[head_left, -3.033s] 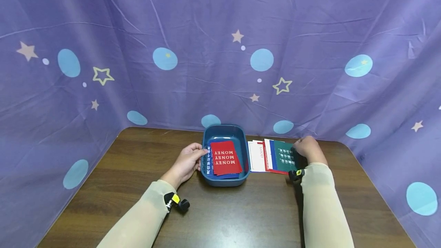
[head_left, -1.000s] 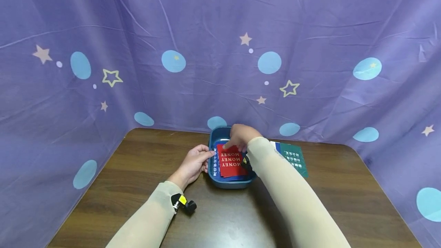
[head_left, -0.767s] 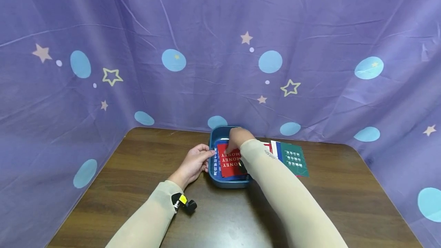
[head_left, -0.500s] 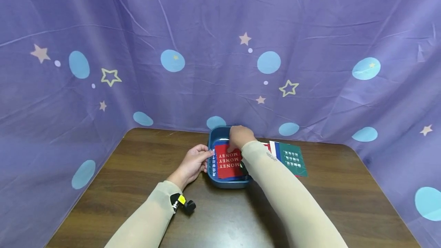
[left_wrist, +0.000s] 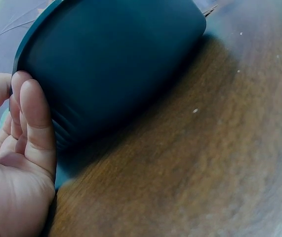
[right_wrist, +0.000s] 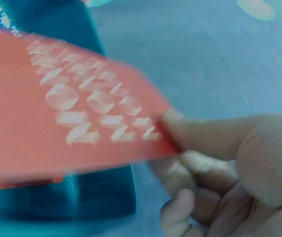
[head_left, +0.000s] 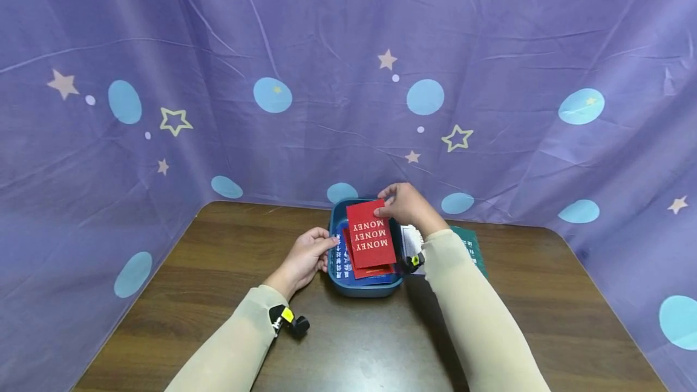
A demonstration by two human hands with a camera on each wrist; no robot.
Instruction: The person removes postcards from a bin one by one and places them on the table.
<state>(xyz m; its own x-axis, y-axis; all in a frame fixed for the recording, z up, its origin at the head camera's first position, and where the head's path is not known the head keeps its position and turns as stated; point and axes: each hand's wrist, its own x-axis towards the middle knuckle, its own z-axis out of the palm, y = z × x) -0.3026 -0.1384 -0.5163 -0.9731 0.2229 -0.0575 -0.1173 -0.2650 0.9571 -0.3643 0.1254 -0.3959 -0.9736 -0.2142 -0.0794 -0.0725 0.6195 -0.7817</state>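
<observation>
Red MONEY card (head_left: pixel 373 241): over the blue bin (head_left: pixel 362 291), pinched near one far corner between thumb and fingers of the right hand (head_left: pixel 408 203). Lettering, three lines, reads upside down from the head view; smeared by blur in the right wrist view, where the card's left part is cut off by the frame. Cannot tell whether its near edge touches the cards beneath.

Left hand (head_left: pixel 305 256): pinches the bin's left rim, thumb on top, fingers against the outer wall. Left wrist view shows mainly the dark outer wall; bin interior hidden there.

In the bin: a lower red card (head_left: pixel 374 271), mostly covered by the held one; a blue card (head_left: pixel 341 266) with white characters, partly covered. Number of cards below not countable.

Right of the bin, on the wooden table (head_left: pixel 239 253): a white card (head_left: pixel 411 238) and a green card (head_left: pixel 471 243), both partly hidden by the right wrist and sleeve (head_left: pixel 479 301); print on the white card too small to read.
</observation>
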